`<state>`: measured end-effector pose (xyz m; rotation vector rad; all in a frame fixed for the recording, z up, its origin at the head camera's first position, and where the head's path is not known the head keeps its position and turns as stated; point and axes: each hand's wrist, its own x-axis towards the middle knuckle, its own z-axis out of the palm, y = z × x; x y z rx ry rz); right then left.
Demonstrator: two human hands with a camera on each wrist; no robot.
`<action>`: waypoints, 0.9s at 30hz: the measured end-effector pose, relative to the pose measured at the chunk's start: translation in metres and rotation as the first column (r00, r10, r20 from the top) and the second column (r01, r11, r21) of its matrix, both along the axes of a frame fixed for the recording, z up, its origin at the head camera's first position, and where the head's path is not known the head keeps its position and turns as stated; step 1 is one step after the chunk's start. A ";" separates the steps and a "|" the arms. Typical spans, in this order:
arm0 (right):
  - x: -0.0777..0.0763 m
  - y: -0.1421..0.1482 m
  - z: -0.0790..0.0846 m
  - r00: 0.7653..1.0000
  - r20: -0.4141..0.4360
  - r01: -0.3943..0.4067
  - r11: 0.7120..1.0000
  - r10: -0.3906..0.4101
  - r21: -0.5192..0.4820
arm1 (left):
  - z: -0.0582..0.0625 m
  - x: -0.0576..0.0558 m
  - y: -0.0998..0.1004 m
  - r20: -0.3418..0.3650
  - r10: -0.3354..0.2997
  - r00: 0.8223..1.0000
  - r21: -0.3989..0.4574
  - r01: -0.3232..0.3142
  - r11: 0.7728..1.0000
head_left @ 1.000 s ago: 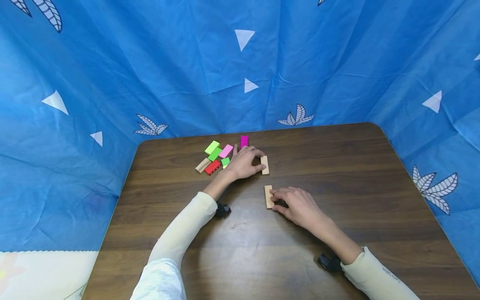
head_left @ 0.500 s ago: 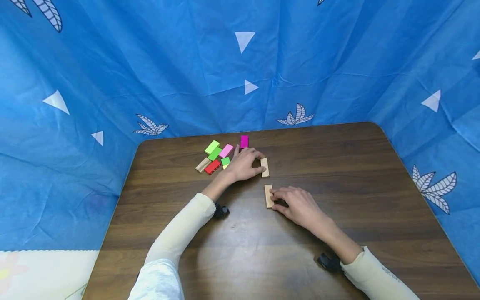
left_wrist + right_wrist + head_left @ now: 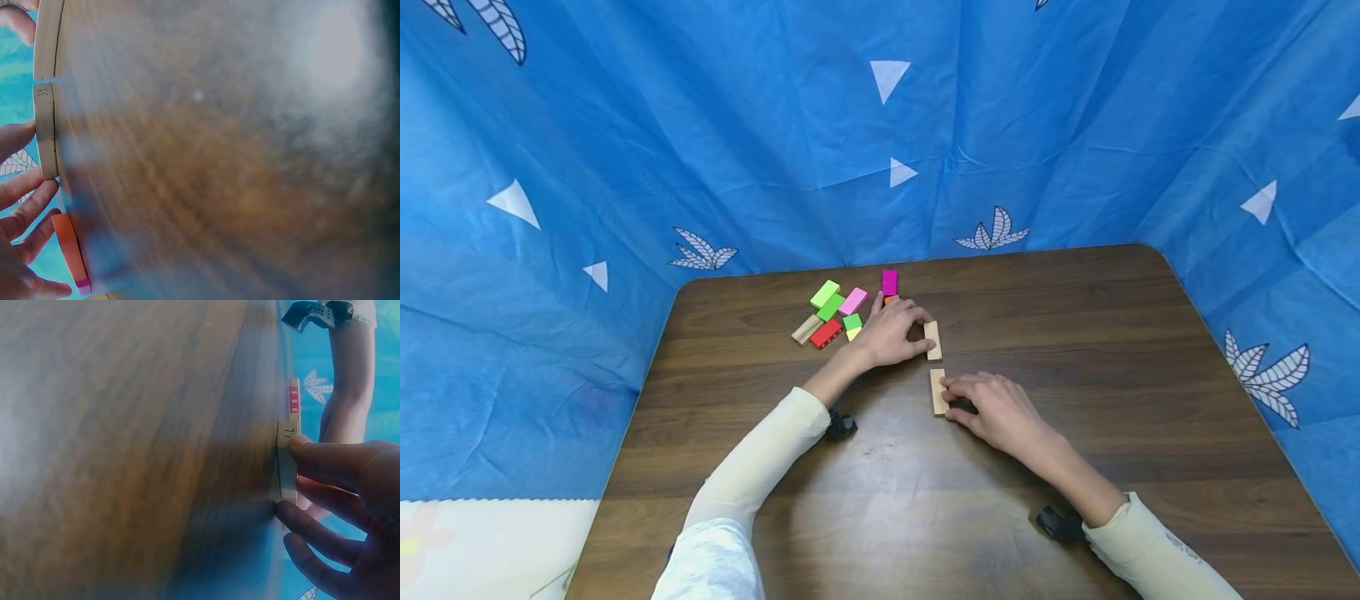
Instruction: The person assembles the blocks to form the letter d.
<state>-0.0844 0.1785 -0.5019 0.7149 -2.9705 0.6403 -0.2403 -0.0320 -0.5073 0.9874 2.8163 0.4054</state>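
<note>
Two plain wooden blocks lie on the table almost end to end, with a small gap between them. My left hand (image 3: 891,332) pinches the farther wooden block (image 3: 933,342) between thumb and fingers; in the left wrist view that block (image 3: 45,131) bears the number 35. With thumb and fingertips my right hand (image 3: 996,408) holds the nearer wooden block (image 3: 937,392) from its right side. A number also marks the end of this block (image 3: 287,459) in the right wrist view. Just past the left fingers lies an orange block (image 3: 70,247), mostly hidden in the head view.
Left of the left hand lies a loose group: a red block (image 3: 826,334), a pink block (image 3: 853,301), green blocks (image 3: 831,307) and a bare wooden one (image 3: 807,330). A magenta block (image 3: 890,282) lies near the table's back edge. Blue cloth (image 3: 820,167) surrounds the table (image 3: 1075,333).
My left hand has drawn the farther wooden block toward the nearer one, narrowing the gap. The orange block now shows behind the hand. My right hand and its block have stayed nearly still.
</note>
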 end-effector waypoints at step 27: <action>-0.001 0.001 -0.001 1.000 0.004 -0.005 1.000 0.005 -0.011 | 0.000 0.013 -0.001 0.009 -0.019 1.000 0.000 0.019 1.000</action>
